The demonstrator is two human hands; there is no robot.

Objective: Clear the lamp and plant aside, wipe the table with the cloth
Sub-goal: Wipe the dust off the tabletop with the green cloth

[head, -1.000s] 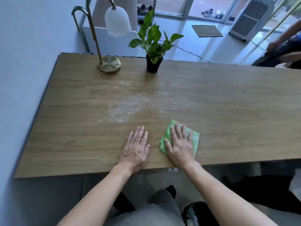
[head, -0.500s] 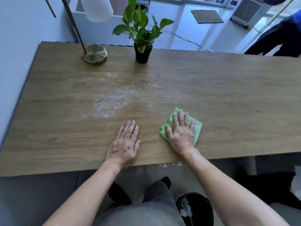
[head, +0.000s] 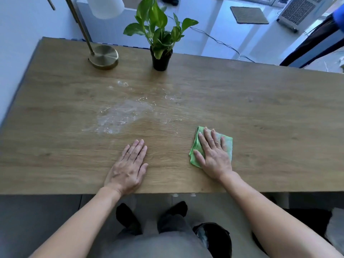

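My right hand (head: 214,155) presses flat, fingers spread, on the green cloth (head: 228,144), lower right; my left hand (head: 128,168) lies flat and empty on the table (head: 260,108).

Light: bright daylight from the windows beyond my bench (head: 260,101), blowing out the pale floor (head: 214,25). Shadows: soft, short, falling toward me under the plant (head: 160,34) and lamp (head: 103,56). Glare: faint sheen across the wood. Distortion: wide-angle bowing at the edges. Focus: centre sharp, corners slightly smeared.
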